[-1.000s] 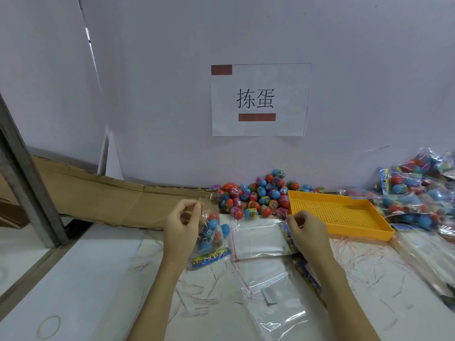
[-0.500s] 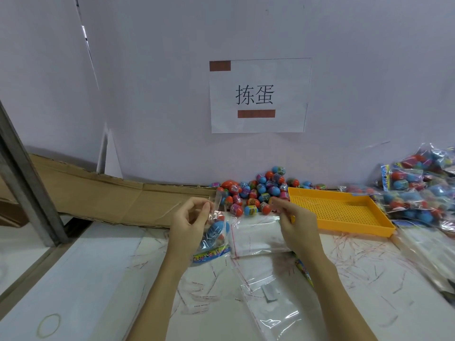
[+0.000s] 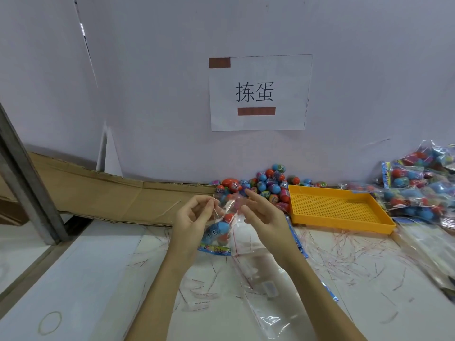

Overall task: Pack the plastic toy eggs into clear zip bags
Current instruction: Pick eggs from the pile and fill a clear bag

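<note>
My left hand (image 3: pixel 194 217) pinches the top left edge of a clear zip bag (image 3: pixel 219 230) holding several blue and red toy eggs, lifted just above the table. My right hand (image 3: pixel 261 215) is at the bag's top right edge, thumb and fingers closing on the strip. Behind the hands a pile of loose toy eggs (image 3: pixel 266 185) lies against the wall. Empty clear zip bags (image 3: pixel 266 286) lie flat on the table under my right forearm.
An empty yellow perforated tray (image 3: pixel 337 207) sits to the right of the egg pile. Filled bags of eggs (image 3: pixel 418 190) are heaped at the far right. Flattened cardboard (image 3: pixel 98 193) lies at the back left. Thin red strips (image 3: pixel 344 252) litter the white table.
My right hand moved left from the flat bags to the top of the filled bag. My left hand lifted the bag slightly higher.
</note>
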`<action>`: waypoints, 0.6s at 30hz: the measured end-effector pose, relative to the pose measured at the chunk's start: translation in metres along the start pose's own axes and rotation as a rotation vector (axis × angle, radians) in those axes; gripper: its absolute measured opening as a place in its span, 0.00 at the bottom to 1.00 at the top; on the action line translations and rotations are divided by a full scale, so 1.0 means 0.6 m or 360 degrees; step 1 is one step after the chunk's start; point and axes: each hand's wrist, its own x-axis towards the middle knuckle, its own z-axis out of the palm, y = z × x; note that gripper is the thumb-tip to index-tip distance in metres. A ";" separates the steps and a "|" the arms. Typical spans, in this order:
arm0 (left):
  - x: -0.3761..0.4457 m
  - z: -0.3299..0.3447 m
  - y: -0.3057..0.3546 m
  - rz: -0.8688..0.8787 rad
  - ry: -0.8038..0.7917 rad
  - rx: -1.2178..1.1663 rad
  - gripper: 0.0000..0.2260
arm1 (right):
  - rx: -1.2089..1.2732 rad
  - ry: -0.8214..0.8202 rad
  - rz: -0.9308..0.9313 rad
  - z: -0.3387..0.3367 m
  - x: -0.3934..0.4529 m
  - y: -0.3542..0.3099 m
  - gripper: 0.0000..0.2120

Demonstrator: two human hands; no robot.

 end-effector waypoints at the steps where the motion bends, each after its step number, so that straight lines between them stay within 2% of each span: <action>1: 0.000 0.001 0.000 -0.0001 -0.0001 -0.0010 0.05 | -0.0008 -0.0012 0.0011 -0.001 0.000 0.000 0.14; 3: -0.001 0.005 -0.001 -0.0005 0.0012 -0.0033 0.05 | -0.0069 0.0001 0.0041 0.000 -0.002 0.002 0.06; 5: 0.001 0.008 -0.004 -0.0029 0.0078 -0.0035 0.05 | -0.0070 0.0050 0.0051 0.003 -0.004 0.004 0.02; 11: 0.013 -0.003 -0.022 -0.0233 0.0311 -0.0191 0.05 | -0.0020 0.0113 0.0012 0.002 -0.002 0.002 0.04; 18: 0.017 -0.018 -0.025 -0.0378 0.0066 -0.0420 0.09 | 0.0041 0.0108 0.0045 -0.008 0.000 0.002 0.07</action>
